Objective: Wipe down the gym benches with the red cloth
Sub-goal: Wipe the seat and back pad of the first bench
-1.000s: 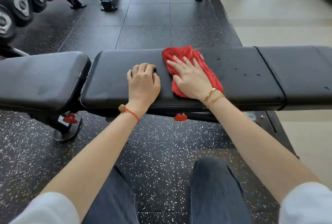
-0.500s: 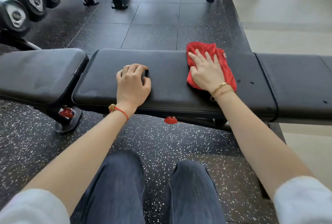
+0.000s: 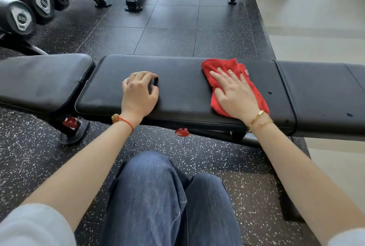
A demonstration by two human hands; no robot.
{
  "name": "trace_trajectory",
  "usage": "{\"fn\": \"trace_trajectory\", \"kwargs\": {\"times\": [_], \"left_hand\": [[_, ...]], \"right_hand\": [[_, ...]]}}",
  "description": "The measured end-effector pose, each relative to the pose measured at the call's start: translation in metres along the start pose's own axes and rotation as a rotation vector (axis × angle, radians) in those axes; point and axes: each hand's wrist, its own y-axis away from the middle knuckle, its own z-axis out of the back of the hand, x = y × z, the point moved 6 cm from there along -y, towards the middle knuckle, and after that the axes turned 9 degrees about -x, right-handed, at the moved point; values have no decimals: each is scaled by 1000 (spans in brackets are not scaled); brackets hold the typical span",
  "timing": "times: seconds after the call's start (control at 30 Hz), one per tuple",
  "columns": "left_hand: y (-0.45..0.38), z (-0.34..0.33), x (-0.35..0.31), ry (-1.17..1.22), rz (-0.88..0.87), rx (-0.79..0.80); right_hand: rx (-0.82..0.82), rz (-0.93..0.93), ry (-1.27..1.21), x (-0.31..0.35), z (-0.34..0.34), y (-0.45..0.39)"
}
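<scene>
While the right hand (image 3: 236,95) lies flat, fingers (image 3: 219,77) spread and released, the red cloth (image 3: 237,68) sits pinned beneath its palm on the black padded counter (image 3: 183,89), right of centre in the frame. Crumpled, nubby fabric shows past the fingertips and along the hand's right edge, down to a wrist ringed by gold bracelets (image 3: 259,120). Near the middle of the same pad, well apart from the cloth, the left hand (image 3: 139,93) rests with its fingers curled under, grasping nothing visible; a red string bracelet (image 3: 124,121) circles that wrist. Smooth, rounded upholstery runs across the frame in separate cushions, with small dark specks on the right-hand section (image 3: 320,95). Speckled rubber flooring (image 3: 177,28) lies beyond, and hexagonal dumbbells (image 3: 21,16) fill a rack at upper left. Blue denim-clad knees (image 3: 158,196) occupy the lower centre.
</scene>
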Motion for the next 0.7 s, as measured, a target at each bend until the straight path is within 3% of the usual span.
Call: {"fn": "trace_trajectory", "kwargs": {"times": [0.13, 0.4, 0.57, 0.7], "left_hand": [[0, 0, -1, -3, 9, -5], [-1, -1, 2, -18, -2, -3], [0, -2, 5, -6, -16, 9], [1, -4, 4, 3, -18, 10]], "right_hand": [[15, -107, 71, 4, -10, -41], [45, 178, -34, 95, -25, -16], [4, 168, -53, 60, -8, 15], [-16, 11, -8, 3, 2, 4]]}}
